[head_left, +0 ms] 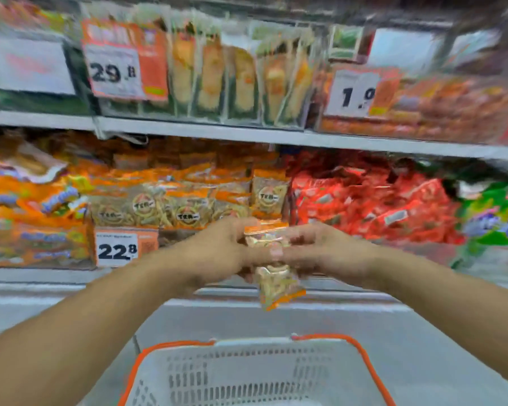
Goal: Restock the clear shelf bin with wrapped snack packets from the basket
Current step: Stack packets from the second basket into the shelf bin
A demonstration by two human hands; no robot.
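Two bare forearms, no sleeves, left hand, right hand, pic blurry

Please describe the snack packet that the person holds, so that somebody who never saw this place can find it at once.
Start at the white basket with the orange rim at the bottom, then look straight above it to where the left hand and right hand meet. The snack packet hangs between them. Unlike the shelved packets behind, it is in the air and in both hands' grip.
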